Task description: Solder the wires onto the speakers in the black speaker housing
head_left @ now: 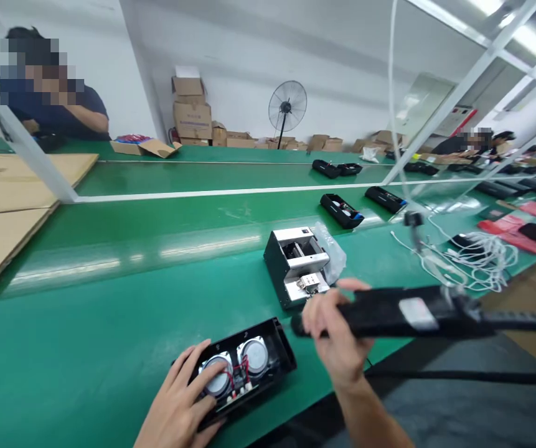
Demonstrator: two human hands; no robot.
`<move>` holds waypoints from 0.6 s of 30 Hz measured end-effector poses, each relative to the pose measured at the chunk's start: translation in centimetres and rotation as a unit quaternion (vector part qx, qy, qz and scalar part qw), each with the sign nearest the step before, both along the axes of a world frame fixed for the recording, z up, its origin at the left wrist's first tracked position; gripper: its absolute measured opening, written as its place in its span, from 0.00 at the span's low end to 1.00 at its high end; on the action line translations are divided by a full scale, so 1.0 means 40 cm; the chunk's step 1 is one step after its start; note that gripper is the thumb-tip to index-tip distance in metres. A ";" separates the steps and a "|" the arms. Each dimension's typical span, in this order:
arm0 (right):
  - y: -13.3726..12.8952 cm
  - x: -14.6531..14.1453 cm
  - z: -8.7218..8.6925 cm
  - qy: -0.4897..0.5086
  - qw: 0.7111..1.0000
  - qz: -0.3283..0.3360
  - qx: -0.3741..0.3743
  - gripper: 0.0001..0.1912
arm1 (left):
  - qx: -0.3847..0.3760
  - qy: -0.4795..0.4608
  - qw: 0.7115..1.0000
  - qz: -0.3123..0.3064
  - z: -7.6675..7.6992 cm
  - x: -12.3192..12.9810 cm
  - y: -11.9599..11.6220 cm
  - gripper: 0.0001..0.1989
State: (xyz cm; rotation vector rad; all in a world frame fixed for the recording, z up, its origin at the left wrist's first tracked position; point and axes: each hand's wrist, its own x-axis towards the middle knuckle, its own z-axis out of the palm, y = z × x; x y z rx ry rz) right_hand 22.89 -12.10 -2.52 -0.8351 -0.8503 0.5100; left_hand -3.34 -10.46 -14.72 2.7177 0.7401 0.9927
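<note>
A black speaker housing point(282, 348) lies open on the green bench, with two round speakers and red wires inside. My left hand point(186, 389) grips its left end, fingers reaching over the rim to the nearer speaker. My right hand point(337, 330) is closed around a black electric screwdriver point(389, 311), held nearly level above the bench. The tool is blurred; its front end points left toward the housing and its thick cord runs off right. Just behind this hand stands a black and silver screw feeder point(277, 270), a clear plastic bag point(333, 255) at its side.
More black housings point(342, 211) sit farther back. Tangled white cables point(477, 261) lie at right, and a cable point(392, 93) hangs from the frame. Flattened cardboard point(10, 205) covers the left side. A co-worker point(76, 109) sits across the bench; a fan point(287, 106) stands behind.
</note>
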 end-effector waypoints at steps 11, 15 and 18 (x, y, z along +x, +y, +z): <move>0.117 0.186 -0.030 -0.151 0.978 -0.121 -0.080 0.16 | 0.067 -0.004 0.998 0.006 0.077 0.051 -0.020 0.09; 0.035 0.130 -0.011 -0.069 0.992 0.055 -0.091 0.16 | 0.057 0.004 0.998 0.028 0.087 0.108 -0.037 0.17; -0.041 0.065 -0.006 0.008 0.991 0.128 -0.026 0.15 | 0.057 0.041 0.997 0.045 0.091 0.115 -0.046 0.20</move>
